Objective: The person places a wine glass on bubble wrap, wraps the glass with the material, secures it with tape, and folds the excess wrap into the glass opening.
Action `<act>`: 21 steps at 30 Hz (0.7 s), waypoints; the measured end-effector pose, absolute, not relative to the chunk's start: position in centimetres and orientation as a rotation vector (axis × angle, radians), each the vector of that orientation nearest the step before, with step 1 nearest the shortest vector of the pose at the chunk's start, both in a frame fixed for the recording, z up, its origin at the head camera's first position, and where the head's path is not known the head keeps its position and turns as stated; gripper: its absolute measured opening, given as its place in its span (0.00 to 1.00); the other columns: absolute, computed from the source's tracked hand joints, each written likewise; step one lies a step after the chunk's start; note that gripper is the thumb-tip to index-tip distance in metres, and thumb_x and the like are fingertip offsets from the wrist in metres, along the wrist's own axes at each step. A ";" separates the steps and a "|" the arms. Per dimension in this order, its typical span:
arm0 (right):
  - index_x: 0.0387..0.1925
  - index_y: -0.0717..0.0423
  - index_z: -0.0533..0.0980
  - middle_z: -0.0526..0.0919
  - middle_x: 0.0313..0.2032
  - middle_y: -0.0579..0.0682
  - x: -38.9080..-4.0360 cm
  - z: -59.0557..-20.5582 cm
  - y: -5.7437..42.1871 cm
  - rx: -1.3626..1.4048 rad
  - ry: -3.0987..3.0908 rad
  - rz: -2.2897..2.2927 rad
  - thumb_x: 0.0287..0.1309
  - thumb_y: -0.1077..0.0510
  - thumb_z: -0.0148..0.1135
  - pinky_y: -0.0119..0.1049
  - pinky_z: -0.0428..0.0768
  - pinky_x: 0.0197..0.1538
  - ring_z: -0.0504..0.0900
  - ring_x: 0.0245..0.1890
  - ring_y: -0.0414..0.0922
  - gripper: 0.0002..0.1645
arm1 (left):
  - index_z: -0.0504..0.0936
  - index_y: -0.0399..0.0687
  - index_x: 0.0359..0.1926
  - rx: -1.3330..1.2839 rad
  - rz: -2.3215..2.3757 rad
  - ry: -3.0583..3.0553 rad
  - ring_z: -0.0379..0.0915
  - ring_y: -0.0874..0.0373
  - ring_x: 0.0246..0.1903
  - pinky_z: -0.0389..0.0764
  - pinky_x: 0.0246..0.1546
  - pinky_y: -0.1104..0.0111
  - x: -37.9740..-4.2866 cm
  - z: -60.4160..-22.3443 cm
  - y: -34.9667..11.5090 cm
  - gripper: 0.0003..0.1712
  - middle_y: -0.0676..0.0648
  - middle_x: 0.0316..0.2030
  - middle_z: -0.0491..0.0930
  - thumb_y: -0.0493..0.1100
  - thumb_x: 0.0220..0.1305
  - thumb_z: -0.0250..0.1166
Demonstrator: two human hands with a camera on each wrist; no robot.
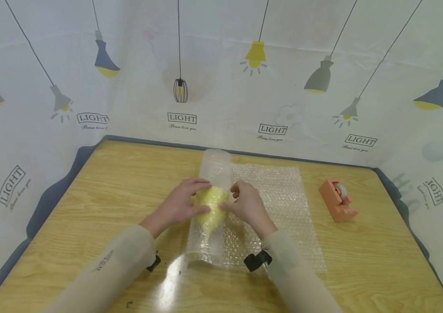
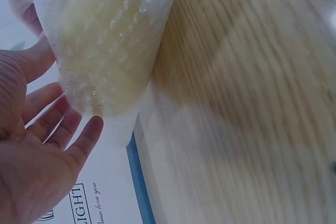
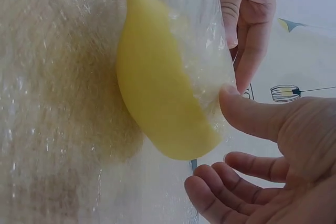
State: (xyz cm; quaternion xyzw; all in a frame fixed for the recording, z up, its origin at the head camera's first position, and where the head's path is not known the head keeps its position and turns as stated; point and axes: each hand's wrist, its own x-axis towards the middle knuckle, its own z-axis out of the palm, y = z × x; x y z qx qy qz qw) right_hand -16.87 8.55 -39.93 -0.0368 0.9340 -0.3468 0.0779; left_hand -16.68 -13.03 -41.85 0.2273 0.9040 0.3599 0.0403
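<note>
A yellow bulb-shaped piece with a narrow neck [image 3: 157, 82], vase-like, lies partly rolled in clear bubble wrap [image 1: 280, 200]. Its wide end faces away from me. My left hand [image 1: 178, 202] lies along the left of the roll; the thumb and fairly straight fingertips touch the wrap in the left wrist view. At the right side is my right hand [image 1: 248, 202], its thumb against the wrap over the yellow piece. Its other fingers bend loosely beside the wide end, apart from it in the right wrist view. One layer veils part of the yellow surface.
An orange tape dispenser [image 1: 336, 200] with a tape roll stands to the right on the wooden table [image 1: 119, 174]. A flat sheet of the wrap spreads right of the roll. Behind the table hangs a white lamp-print curtain [image 1: 221, 100].
</note>
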 end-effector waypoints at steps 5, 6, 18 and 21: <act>0.49 0.63 0.78 0.84 0.44 0.58 -16.7 -39.9 8.8 -0.144 2.826 -1.044 0.52 0.53 0.81 0.46 0.85 0.43 0.82 0.42 0.54 0.28 | 0.73 0.44 0.71 0.707 1.101 2.780 0.62 0.40 0.72 0.64 0.73 0.43 -16.6 -41.8 -12.5 0.40 0.42 0.72 0.69 0.47 0.60 0.76; 0.49 0.63 0.78 0.84 0.43 0.58 -16.6 -39.9 8.9 -0.144 2.826 -1.044 0.52 0.54 0.81 0.46 0.85 0.43 0.82 0.41 0.54 0.28 | 0.73 0.45 0.71 0.709 1.101 2.778 0.62 0.41 0.72 0.64 0.73 0.44 -16.5 -41.7 -12.4 0.40 0.43 0.72 0.70 0.47 0.60 0.77; 0.47 0.65 0.80 0.85 0.39 0.57 -16.1 -39.8 9.4 -0.211 2.872 -1.027 0.53 0.58 0.79 0.45 0.85 0.41 0.83 0.39 0.52 0.23 | 0.74 0.44 0.71 0.752 1.092 2.777 0.62 0.42 0.72 0.63 0.74 0.46 -16.7 -41.7 -11.4 0.41 0.43 0.72 0.70 0.47 0.59 0.77; 0.46 0.65 0.82 0.87 0.39 0.57 -16.0 -39.9 9.5 -0.248 2.858 -1.034 0.55 0.60 0.77 0.45 0.87 0.43 0.85 0.39 0.52 0.19 | 0.74 0.44 0.71 0.768 1.082 2.789 0.63 0.42 0.71 0.64 0.74 0.46 -16.7 -41.8 -11.3 0.40 0.43 0.71 0.71 0.47 0.59 0.77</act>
